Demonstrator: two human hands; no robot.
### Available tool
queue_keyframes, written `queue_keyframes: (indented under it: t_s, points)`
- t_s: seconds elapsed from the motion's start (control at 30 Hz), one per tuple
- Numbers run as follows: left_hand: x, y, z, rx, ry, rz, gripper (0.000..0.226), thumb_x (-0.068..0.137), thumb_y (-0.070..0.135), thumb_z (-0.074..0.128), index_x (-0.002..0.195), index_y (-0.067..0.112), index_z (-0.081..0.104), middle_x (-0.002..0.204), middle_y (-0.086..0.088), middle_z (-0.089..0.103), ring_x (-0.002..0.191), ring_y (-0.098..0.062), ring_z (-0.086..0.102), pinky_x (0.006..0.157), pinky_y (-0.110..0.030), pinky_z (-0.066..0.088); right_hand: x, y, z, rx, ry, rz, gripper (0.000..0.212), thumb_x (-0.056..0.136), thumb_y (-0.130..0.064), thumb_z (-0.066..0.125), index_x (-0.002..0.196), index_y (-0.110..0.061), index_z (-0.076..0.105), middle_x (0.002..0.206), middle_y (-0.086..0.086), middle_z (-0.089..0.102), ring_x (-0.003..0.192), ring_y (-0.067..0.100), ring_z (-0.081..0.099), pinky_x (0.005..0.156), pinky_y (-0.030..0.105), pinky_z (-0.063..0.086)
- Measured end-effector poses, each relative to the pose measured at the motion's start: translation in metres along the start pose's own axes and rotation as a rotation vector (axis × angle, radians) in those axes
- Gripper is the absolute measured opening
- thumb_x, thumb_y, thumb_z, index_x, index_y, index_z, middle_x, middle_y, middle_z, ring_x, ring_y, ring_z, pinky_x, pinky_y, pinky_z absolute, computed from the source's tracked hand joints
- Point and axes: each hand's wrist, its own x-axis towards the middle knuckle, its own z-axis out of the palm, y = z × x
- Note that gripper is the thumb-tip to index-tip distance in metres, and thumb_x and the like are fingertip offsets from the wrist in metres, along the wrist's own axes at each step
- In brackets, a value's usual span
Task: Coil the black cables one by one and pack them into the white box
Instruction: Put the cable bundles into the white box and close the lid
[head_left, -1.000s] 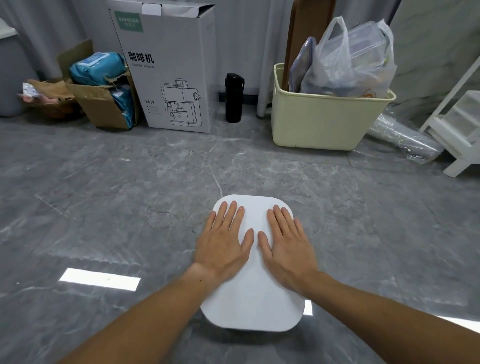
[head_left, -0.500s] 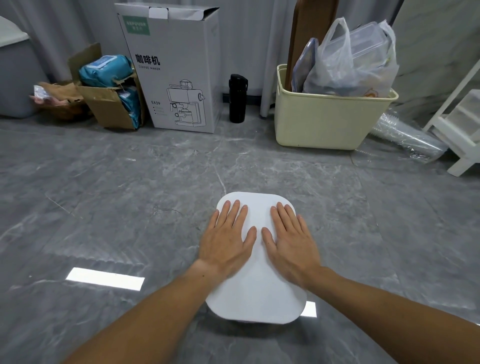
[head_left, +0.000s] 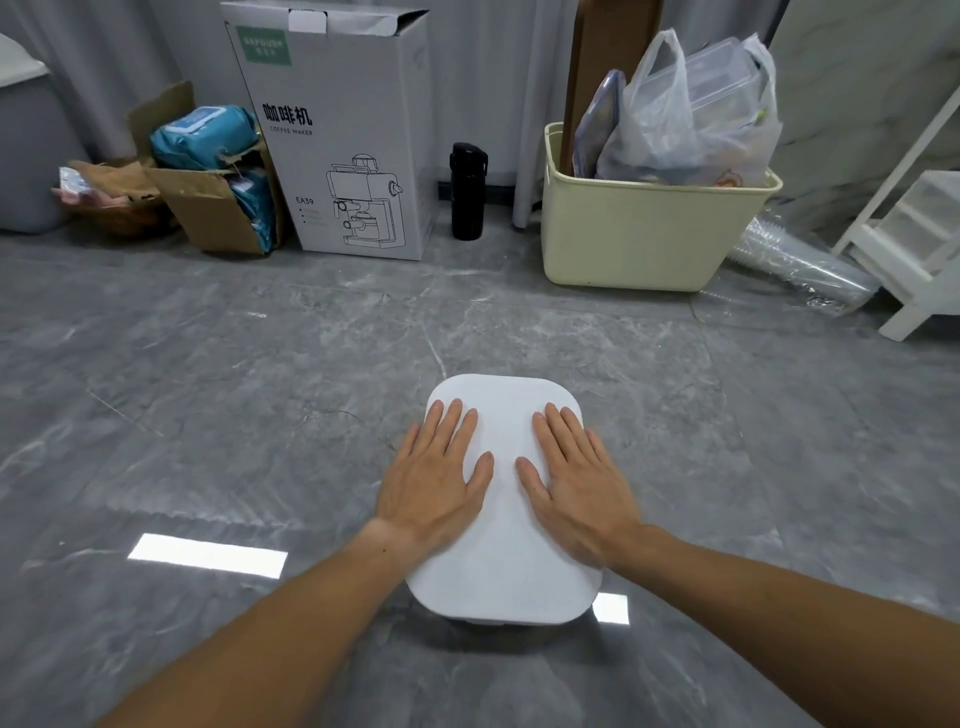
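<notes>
White and matte, the white box (head_left: 506, 525) sits on the grey floor (head_left: 208, 395) at near centre, its lid on and no black cables in view, so the packing looks finished. Your left hand (head_left: 434, 480) and right hand (head_left: 576, 480) lie flat on the lid, fingers spread and straight, gripping nothing, left hand toward the left edge, right hand toward the right. The lid looks stiff, smooth and probably light, so your palms could slide on it. If you lift the box, take it by the left and right sides below the lid rim, not by the lid.
</notes>
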Motion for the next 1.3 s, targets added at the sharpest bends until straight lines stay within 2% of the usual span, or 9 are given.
queue_keyframes:
  t_s: [0.23, 0.4, 0.5, 0.6, 0.83, 1.03, 1.13, 1.23, 1.3]
  points:
    - [0.001, 0.001, -0.005, -0.021, -0.018, -0.014, 0.064, 0.104, 0.051, 0.023, 0.159, 0.023, 0.007, 0.167, 0.007, -0.004, 0.152, -0.009, -0.011, 0.124, -0.030, -0.005, 0.004, 0.001, -0.001, 0.008, 0.011, -0.009, 0.098, 0.077, -0.069, -0.011, 0.161, -0.019, -0.002, 0.169, -0.004, -0.010, 0.153, 0.009, -0.015, 0.120, 0.027, -0.016]
    - [0.007, 0.003, -0.020, -0.054, -0.077, -0.028, 0.061, 0.104, 0.049, 0.030, 0.158, 0.024, 0.017, 0.167, 0.006, 0.006, 0.153, -0.010, -0.001, 0.122, -0.030, -0.001, 0.007, 0.000, -0.007, 0.044, 0.024, -0.015, 0.100, 0.078, -0.069, -0.007, 0.160, -0.017, 0.013, 0.169, -0.002, 0.006, 0.155, 0.012, -0.002, 0.124, 0.029, -0.009]
    - [0.020, 0.000, -0.037, -0.030, -0.092, -0.048, 0.058, 0.104, 0.046, 0.031, 0.157, 0.022, 0.024, 0.166, 0.004, 0.013, 0.152, -0.014, 0.009, 0.121, -0.032, 0.005, 0.016, 0.000, -0.017, 0.060, 0.063, 0.001, 0.083, 0.092, -0.063, 0.009, 0.157, -0.014, 0.026, 0.167, -0.001, 0.018, 0.153, 0.012, 0.008, 0.124, 0.030, -0.003]
    - [0.031, 0.001, -0.048, -0.021, -0.136, -0.072, 0.059, 0.105, 0.044, 0.029, 0.156, 0.017, 0.021, 0.167, 0.002, 0.009, 0.153, -0.014, 0.005, 0.121, -0.033, 0.005, 0.028, 0.004, -0.028, 0.087, 0.015, 0.043, 0.060, 0.108, -0.044, 0.023, 0.159, -0.013, 0.019, 0.169, -0.001, 0.010, 0.155, 0.012, 0.002, 0.123, 0.030, -0.004]
    - [0.051, 0.009, -0.048, 0.008, -0.210, -0.085, 0.061, 0.106, 0.044, 0.025, 0.158, 0.014, 0.015, 0.168, 0.000, 0.006, 0.154, -0.014, 0.002, 0.121, -0.033, 0.005, 0.052, 0.006, -0.028, 0.070, -0.053, 0.043, 0.059, 0.108, -0.041, 0.021, 0.158, -0.010, 0.019, 0.167, 0.002, 0.015, 0.154, 0.014, 0.006, 0.125, 0.035, 0.004]
    - [0.056, 0.008, -0.039, -0.012, -0.217, -0.109, 0.067, 0.105, 0.047, 0.029, 0.159, 0.013, 0.010, 0.168, 0.000, 0.001, 0.154, -0.015, -0.001, 0.122, -0.033, 0.003, 0.062, 0.007, -0.026, 0.005, 0.067, -0.006, 0.042, 0.105, -0.039, 0.032, 0.124, -0.007, 0.052, 0.125, 0.003, 0.052, 0.124, 0.021, 0.045, 0.116, 0.036, 0.022]
    - [0.053, 0.008, -0.035, -0.012, -0.210, -0.112, 0.069, 0.104, 0.049, 0.028, 0.159, 0.013, 0.006, 0.168, 0.002, -0.003, 0.153, -0.013, -0.006, 0.123, -0.034, 0.002, 0.060, 0.004, -0.026, 0.000, 0.088, -0.007, 0.068, 0.093, -0.054, 0.014, 0.118, -0.006, 0.056, 0.116, 0.002, 0.054, 0.116, 0.022, 0.048, 0.114, 0.035, 0.025]
    - [0.050, 0.007, -0.030, -0.028, -0.196, -0.112, 0.071, 0.104, 0.051, 0.027, 0.159, 0.014, 0.002, 0.167, 0.003, -0.007, 0.153, -0.012, -0.010, 0.123, -0.034, -0.001, 0.058, 0.004, -0.022, 0.033, 0.080, 0.004, 0.077, 0.093, -0.057, 0.013, 0.135, -0.003, 0.049, 0.138, 0.006, 0.050, 0.132, 0.022, 0.041, 0.118, 0.033, 0.021]
    - [0.046, 0.006, -0.028, -0.030, -0.189, -0.102, 0.070, 0.105, 0.051, 0.025, 0.159, 0.014, -0.001, 0.167, 0.003, -0.009, 0.152, -0.011, -0.013, 0.123, -0.033, -0.003, 0.054, 0.004, -0.022, 0.060, 0.003, 0.040, 0.066, 0.105, -0.049, 0.022, 0.155, -0.006, 0.026, 0.164, 0.004, 0.023, 0.152, 0.018, 0.015, 0.124, 0.033, 0.006]
